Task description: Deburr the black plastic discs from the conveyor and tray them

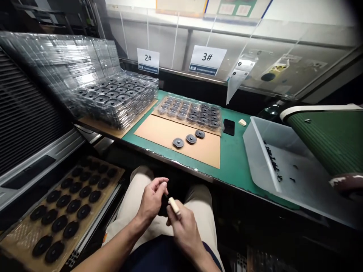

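Note:
My left hand (151, 198) is in a pinch above my lap, thumb against the fingers. Whatever it may hold is hidden or too small to make out. Close beside it, my right hand (184, 226) is closed around a small tool with a cream-coloured handle (174, 206). The handle points up towards the left fingertips, and the tool's working end is too dark to make out. On the brown cardboard sheet (153, 130) beyond the hands lie three dark grey round parts, one of them a disc (178, 142) with a small centre hub.
A clear blister tray (170, 107) partly filled with dark discs lies behind the cardboard. Stacked trays (121, 109) stand left, and another disc-filled tray (64, 211) sits lower left. Right are a black phone (229, 127), a translucent bin (261, 158) with small black pieces, and a green conveyor (329, 132).

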The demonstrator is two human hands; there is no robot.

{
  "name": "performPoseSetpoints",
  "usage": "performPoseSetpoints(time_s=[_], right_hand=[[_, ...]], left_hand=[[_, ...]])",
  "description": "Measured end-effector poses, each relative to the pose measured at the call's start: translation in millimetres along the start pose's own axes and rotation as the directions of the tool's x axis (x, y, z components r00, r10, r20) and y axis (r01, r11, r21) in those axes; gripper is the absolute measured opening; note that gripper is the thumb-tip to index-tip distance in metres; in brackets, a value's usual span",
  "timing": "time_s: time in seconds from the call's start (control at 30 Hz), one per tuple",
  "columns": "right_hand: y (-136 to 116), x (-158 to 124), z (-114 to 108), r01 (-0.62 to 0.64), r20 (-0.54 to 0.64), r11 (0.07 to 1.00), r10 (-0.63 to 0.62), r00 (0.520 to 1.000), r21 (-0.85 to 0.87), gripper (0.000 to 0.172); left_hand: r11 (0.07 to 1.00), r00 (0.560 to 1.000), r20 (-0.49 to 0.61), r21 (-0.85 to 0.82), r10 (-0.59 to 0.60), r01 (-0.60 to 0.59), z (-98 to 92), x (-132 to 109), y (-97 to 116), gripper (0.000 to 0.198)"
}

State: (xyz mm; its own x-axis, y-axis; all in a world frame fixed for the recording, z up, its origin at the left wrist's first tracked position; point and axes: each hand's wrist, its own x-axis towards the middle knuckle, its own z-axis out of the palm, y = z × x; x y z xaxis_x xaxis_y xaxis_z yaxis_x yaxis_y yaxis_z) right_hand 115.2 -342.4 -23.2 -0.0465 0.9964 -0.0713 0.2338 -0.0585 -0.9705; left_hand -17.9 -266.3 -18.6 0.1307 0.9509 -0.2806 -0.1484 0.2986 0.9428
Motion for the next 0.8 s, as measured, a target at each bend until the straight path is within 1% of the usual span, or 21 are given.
performPoseSetpoints(time_s=[0.03, 0.07, 0.1, 0.17, 0.23, 0.3, 0.37, 0.43, 0.5, 0.53, 0.6, 0.63, 0.7, 0.77, 0.8], right_hand=[[3.7, -4.0, -2.2, -0.112, 0.023, 0.983, 0.110, 0.994, 0.148, 0.042], [6.0, -7.7, -4.5, -0.204, 0.051, 0.935, 0.198, 0.979, 0.291, 0.045], [6.9, -11.4, -6.4, -0.267, 0.075, 0.870, 0.259, 0.963, 0.415, 0.048], [4.6, -18.4, -8.0, -0.317, 0.100, 0.747, 0.321, 0.942, 0.585, 0.050], [-1.7, -23.9, -6.9, -0.334, 0.121, 0.651, 0.350, 0.929, 0.682, 0.050], [-9.7, -26.6, -5.0, -0.345, 0.146, 0.579, 0.363, 0.920, 0.739, 0.049], [-17.1, -25.8, -3.8, -0.354, 0.171, 0.531, 0.363, 0.916, 0.770, 0.045], [-21.8, -21.8, -4.1, -0.364, 0.200, 0.505, 0.349, 0.915, 0.783, 0.039], [-22.1, -15.7, -5.7, -0.372, 0.228, 0.516, 0.322, 0.919, 0.771, 0.037], [-20.6, -12.3, -7.0, -0.375, 0.240, 0.549, 0.304, 0.922, 0.747, 0.038], [-15.1, -6.1, -10.4, -0.353, 0.232, 0.667, 0.267, 0.935, 0.656, 0.044], [-11.8, -3.7, -12.5, -0.321, 0.193, 0.742, 0.256, 0.947, 0.589, 0.046], [-6.2, -0.5, -17.8, -0.249, 0.054, 0.873, 0.249, 0.967, 0.420, 0.051], [-4.2, 1.5, -24.5, -0.215, -0.090, 0.939, 0.247, 0.965, 0.267, 0.053], [-4.9, 2.8, -28.3, -0.221, -0.130, 0.952, 0.252, 0.959, 0.214, 0.051]], left_hand=[[0.998, 0.996, 0.082, -0.040, -0.044, 0.047, -2.0, -11.4, -3.1, 0.039], [0.992, 0.982, 0.168, -0.077, -0.084, 0.099, -4.6, -21.9, -5.1, 0.040], [0.983, 0.961, 0.248, -0.110, -0.119, 0.150, -7.5, -31.3, -6.1, 0.042], [0.959, 0.918, 0.366, -0.167, -0.156, 0.229, -13.8, -45.9, -5.6, 0.047], [0.940, 0.892, 0.422, -0.212, -0.160, 0.269, -19.9, -55.2, -2.6, 0.053], [0.924, 0.880, 0.454, -0.260, -0.141, 0.282, -25.2, -60.7, 1.3, 0.058], [0.899, 0.872, 0.476, -0.325, -0.111, 0.292, -29.2, -64.2, 4.9, 0.061], [0.870, 0.876, 0.473, -0.386, -0.101, 0.308, -31.7, -66.4, 7.1, 0.058], [0.853, 0.894, 0.432, -0.417, -0.119, 0.315, -32.3, -66.6, 7.9, 0.053], [0.850, 0.904, 0.405, -0.422, -0.133, 0.315, -32.0, -65.5, 7.8, 0.052], [0.846, 0.925, 0.344, -0.433, -0.163, 0.310, -30.9, -60.2, 7.5, 0.052], [0.843, 0.933, 0.314, -0.441, -0.178, 0.309, -30.3, -56.0, 7.4, 0.053], [0.831, 0.942, 0.265, -0.459, -0.208, 0.313, -29.4, -45.5, 7.5, 0.053], [0.822, 0.944, 0.239, -0.472, -0.228, 0.318, -28.7, -34.0, 8.5, 0.052], [0.821, 0.945, 0.229, -0.474, -0.234, 0.318, -28.3, -28.7, 9.5, 0.052]])
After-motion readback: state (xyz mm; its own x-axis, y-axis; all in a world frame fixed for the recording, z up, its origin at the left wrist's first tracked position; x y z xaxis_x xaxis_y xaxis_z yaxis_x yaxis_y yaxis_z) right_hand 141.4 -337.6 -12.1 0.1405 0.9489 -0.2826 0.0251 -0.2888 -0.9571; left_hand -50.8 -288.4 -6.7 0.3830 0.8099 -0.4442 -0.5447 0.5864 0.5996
